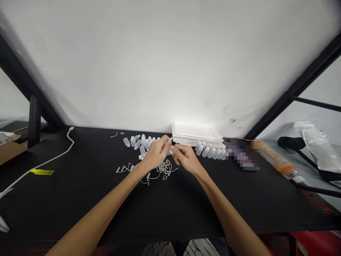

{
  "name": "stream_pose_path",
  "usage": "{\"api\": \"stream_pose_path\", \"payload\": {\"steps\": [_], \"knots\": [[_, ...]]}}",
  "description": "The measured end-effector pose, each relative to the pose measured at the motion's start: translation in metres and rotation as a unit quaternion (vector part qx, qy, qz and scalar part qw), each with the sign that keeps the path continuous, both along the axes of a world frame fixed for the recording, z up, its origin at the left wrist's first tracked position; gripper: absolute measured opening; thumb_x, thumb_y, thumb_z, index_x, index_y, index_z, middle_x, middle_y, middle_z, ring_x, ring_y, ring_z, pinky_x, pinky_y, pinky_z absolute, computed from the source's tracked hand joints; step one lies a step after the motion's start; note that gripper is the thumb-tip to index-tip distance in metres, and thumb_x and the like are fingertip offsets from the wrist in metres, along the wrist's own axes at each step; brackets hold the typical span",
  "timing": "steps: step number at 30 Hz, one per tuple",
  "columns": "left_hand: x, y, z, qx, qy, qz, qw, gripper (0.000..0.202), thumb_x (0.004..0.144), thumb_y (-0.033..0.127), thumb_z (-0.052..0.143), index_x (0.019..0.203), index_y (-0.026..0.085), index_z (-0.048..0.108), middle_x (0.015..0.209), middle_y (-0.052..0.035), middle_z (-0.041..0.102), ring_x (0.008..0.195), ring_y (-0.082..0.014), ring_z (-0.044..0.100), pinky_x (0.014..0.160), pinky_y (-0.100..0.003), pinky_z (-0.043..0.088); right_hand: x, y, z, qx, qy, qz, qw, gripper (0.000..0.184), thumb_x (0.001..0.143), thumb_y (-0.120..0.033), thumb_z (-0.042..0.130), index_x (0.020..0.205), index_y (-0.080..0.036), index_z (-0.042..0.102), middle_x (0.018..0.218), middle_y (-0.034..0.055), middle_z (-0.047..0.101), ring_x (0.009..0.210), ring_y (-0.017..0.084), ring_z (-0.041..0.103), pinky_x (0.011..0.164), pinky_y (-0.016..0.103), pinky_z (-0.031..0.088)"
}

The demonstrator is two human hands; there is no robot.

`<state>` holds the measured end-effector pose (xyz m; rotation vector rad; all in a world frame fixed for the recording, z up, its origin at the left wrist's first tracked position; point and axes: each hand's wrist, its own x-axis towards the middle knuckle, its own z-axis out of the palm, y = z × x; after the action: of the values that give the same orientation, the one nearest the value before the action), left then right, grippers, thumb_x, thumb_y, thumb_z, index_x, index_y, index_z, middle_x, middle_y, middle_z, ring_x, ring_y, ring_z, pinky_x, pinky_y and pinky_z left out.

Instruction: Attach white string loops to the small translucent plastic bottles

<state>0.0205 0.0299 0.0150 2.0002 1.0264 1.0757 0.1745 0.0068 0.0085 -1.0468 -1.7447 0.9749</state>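
Both hands meet over the middle of the black table. My left hand [158,152] is closed round a small translucent plastic bottle [169,152], most of it hidden by the fingers. Fingertips of my right hand [185,156] pinch at the top of that same bottle; whatever small part they grip is too small to make out. Behind and left of my left hand lie several loose translucent bottles [143,142]. Just below the hands is a tangle of thin white strips [164,169]. Right of my right hand, several similar bottles [211,152] stand in rows.
A stack of flat white boards [195,133] rests against the wall. A white cable [53,161] with a yellow tag [42,172] crosses the left side. To the right are a blurred-out object [242,156], an orange package [277,158] and black frame bars [282,97].
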Motion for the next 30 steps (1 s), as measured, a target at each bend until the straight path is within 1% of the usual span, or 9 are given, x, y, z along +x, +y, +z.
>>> {"api": "stream_pose_path", "payload": {"steps": [2, 5, 8, 11, 14, 19, 23, 27, 30], "knots": [[0.000, 0.000, 0.001, 0.021, 0.012, 0.003, 1.000, 0.017, 0.091, 0.026, 0.039, 0.076, 0.018, 0.045, 0.051, 0.0073, 0.032, 0.046, -0.0084, 0.029, 0.047, -0.020, 0.026, -0.002, -0.001, -0.001, 0.002, -0.009, -0.018, 1.000, 0.048, 0.092, -0.051, 0.047, 0.057, -0.018, 0.045, 0.042, -0.0059, 0.040, 0.040, 0.007, 0.036, 0.045, 0.023, 0.030], [0.000, 0.000, 0.002, -0.034, -0.030, -0.015, 0.999, 0.016, 0.090, 0.027, 0.040, 0.076, 0.018, 0.044, 0.053, 0.0071, 0.032, 0.048, -0.0084, 0.029, 0.048, -0.019, 0.033, -0.003, -0.002, 0.000, 0.007, -0.011, -0.034, 0.999, 0.050, 0.092, -0.051, 0.046, 0.055, -0.018, 0.045, 0.041, -0.0060, 0.038, 0.040, 0.007, 0.035, 0.046, 0.023, 0.030], [0.000, 0.000, 0.002, -0.099, -0.082, -0.035, 0.991, 0.019, 0.090, 0.032, 0.042, 0.076, 0.019, 0.043, 0.057, 0.0061, 0.034, 0.050, -0.0085, 0.032, 0.047, -0.019, 0.038, 0.000, -0.002, 0.003, 0.023, -0.007, -0.031, 0.999, 0.044, 0.091, -0.049, 0.048, 0.062, -0.017, 0.052, 0.045, -0.0052, 0.042, 0.043, 0.009, 0.041, 0.048, 0.023, 0.033], [0.000, 0.001, 0.001, -0.120, -0.092, -0.043, 0.987, 0.021, 0.090, 0.035, 0.043, 0.077, 0.019, 0.044, 0.058, 0.0055, 0.035, 0.050, -0.0084, 0.033, 0.044, -0.016, 0.036, 0.003, -0.002, 0.006, 0.025, -0.001, -0.009, 1.000, 0.033, 0.091, -0.045, 0.052, 0.073, -0.017, 0.056, 0.053, -0.0044, 0.047, 0.047, 0.009, 0.045, 0.050, 0.023, 0.035], [0.000, 0.001, -0.001, -0.112, -0.083, -0.038, 0.989, 0.021, 0.090, 0.035, 0.043, 0.077, 0.019, 0.045, 0.060, 0.0052, 0.037, 0.051, -0.0084, 0.034, 0.045, -0.016, 0.035, 0.004, -0.002, 0.005, 0.023, -0.017, -0.002, 1.000, 0.031, 0.092, -0.043, 0.051, 0.073, -0.018, 0.054, 0.053, -0.0045, 0.049, 0.048, 0.009, 0.046, 0.051, 0.023, 0.035], [0.001, 0.000, -0.003, -0.045, -0.027, -0.020, 0.998, 0.018, 0.090, 0.029, 0.040, 0.076, 0.019, 0.043, 0.056, 0.0064, 0.035, 0.050, -0.0093, 0.033, 0.049, -0.019, 0.038, -0.001, -0.001, 0.000, 0.014, -0.036, -0.017, 0.999, 0.046, 0.094, -0.049, 0.044, 0.059, -0.018, 0.045, 0.045, -0.0051, 0.043, 0.043, 0.008, 0.040, 0.049, 0.023, 0.033], [0.001, 0.001, -0.003, -0.029, 0.003, -0.033, 0.999, 0.020, 0.091, 0.028, 0.038, 0.075, 0.019, 0.044, 0.055, 0.0063, 0.037, 0.049, -0.0099, 0.035, 0.050, -0.021, 0.034, 0.002, 0.001, -0.002, 0.008, -0.043, -0.044, 0.998, 0.053, 0.092, -0.056, 0.042, 0.056, -0.018, 0.047, 0.047, -0.0025, 0.047, 0.044, 0.010, 0.045, 0.049, 0.024, 0.036], [0.001, 0.002, -0.001, -0.032, 0.049, -0.044, 0.997, 0.022, 0.092, 0.030, 0.037, 0.074, 0.019, 0.045, 0.055, 0.0058, 0.038, 0.050, -0.0111, 0.037, 0.052, -0.023, 0.032, 0.014, 0.005, 0.007, 0.052, 0.013, -0.097, 0.994, 0.042, 0.090, -0.053, 0.047, 0.074, -0.017, 0.061, 0.061, -0.0014, 0.052, 0.046, 0.009, 0.046, 0.047, 0.023, 0.035], [0.002, 0.001, -0.001, -0.034, 0.088, -0.060, 0.994, 0.021, 0.091, 0.027, 0.037, 0.075, 0.019, 0.046, 0.058, 0.0046, 0.042, 0.051, -0.0118, 0.038, 0.053, -0.024, 0.031, 0.021, 0.005, 0.015, 0.060, 0.047, -0.105, 0.992, 0.028, 0.085, -0.045, 0.058, 0.087, -0.018, 0.065, 0.068, -0.0007, 0.055, 0.046, 0.008, 0.043, 0.045, 0.024, 0.033]]}}
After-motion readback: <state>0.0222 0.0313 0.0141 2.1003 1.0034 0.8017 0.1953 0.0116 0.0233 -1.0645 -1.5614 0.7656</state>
